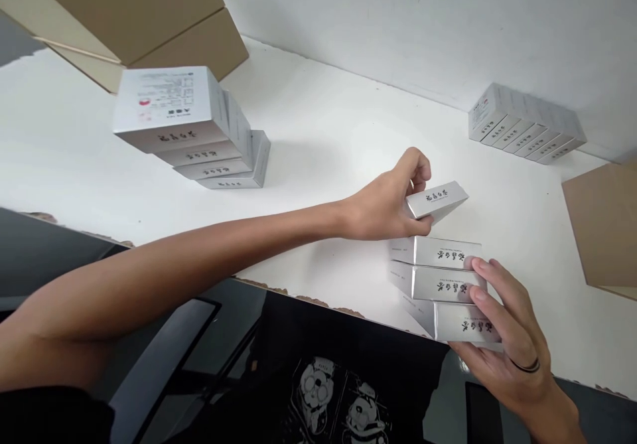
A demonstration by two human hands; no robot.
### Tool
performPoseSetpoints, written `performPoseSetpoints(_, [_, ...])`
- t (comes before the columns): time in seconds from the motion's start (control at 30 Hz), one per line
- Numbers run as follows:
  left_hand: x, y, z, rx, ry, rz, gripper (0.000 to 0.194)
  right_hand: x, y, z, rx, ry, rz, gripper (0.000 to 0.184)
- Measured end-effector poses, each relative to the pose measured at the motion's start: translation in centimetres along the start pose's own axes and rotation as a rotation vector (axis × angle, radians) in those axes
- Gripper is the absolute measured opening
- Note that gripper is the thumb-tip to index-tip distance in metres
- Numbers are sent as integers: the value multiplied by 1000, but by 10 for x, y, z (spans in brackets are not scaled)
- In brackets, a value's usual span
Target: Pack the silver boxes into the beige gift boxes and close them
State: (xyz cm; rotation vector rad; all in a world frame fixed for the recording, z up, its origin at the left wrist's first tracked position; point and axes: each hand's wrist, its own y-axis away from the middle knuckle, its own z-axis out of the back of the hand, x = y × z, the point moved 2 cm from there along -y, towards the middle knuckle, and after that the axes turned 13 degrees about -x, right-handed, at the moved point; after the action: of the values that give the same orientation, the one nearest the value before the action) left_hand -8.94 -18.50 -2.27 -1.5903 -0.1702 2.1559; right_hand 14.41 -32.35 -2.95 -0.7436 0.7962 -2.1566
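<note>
My left hand point(381, 204) is closed on one end of a tilted silver-white carton point(438, 198) with dark lettering along its narrow side. Just below it, three similar cartons point(450, 283) lie side by side close to the table's front edge. My right hand point(517, 341), with a dark ring on one finger, grips this group from the right. Two of its fingertips press on the lettered sides, and its thumb is partly hidden under the nearest carton.
A stepped stack of like cartons point(166, 102) stands on the left of the white table point(318, 185). At the back right, a row of several more point(527, 125) sits against the wall. Brown cardboard boxes point(134, 12) occupy the far left and right. The front edge is chipped.
</note>
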Motion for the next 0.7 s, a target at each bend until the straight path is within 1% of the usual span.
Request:
performPoseSetpoints(0.07, [0, -3, 1, 101, 14, -6, 48, 0, 1, 0, -5, -9, 0, 105])
performPoseSetpoints(0.2, [-5, -12, 1, 296, 55, -108, 76, 0, 1, 0, -11, -5, 15, 102])
performPoseSetpoints(0.23, [-7, -13, 0, 352, 86, -123, 78, 0, 1, 0, -15, -3, 17, 102])
performPoseSetpoints(0.3, [-9, -15, -2, 428, 153, -119, 67, 1, 1, -1, -21, -2, 15, 100])
performPoseSetpoints(0.33, [-8, -15, -2, 432, 166, -103, 59, 1, 2, -1, -23, -4, 13, 100])
performPoseSetpoints(0.37, [-6, -15, -2, 413, 159, -79, 53, 1, 2, 0, -23, -5, 10, 100])
performPoseSetpoints(0.4, [-3, -15, -1, 383, 136, -46, 54, 1, 3, 0, -22, -7, 8, 100])
performPoseSetpoints(0.43, [0, -16, 0, 356, 103, -13, 65, 1, 4, 0, -22, -8, 6, 100])
performPoseSetpoints(0.5, [7, -16, 4, 332, 37, 28, 95, 0, 5, 0, -24, -10, 1, 100])
performPoseSetpoints(0.53, [9, -17, 7, 332, 12, 22, 107, 0, 5, 0, -23, -13, -3, 100])
performPoseSetpoints(0.57, [11, -17, 11, 335, -9, -3, 116, -1, 6, 0, -20, -18, -5, 100])
performPoseSetpoints(0.6, [11, -18, 15, 332, -28, -43, 119, -1, 6, 0, -19, -23, -5, 100])
performPoseSetpoints(0.63, [10, -19, 20, 332, -45, -92, 116, -1, 6, 0, -18, -29, -4, 100])
performPoseSetpoints(0.67, [8, -19, 25, 339, -56, -141, 105, -1, 5, 0, -19, -34, -2, 99])
performPoseSetpoints(0.7, [6, -20, 30, 351, -67, -182, 91, -2, 5, -1, -22, -39, -2, 99])
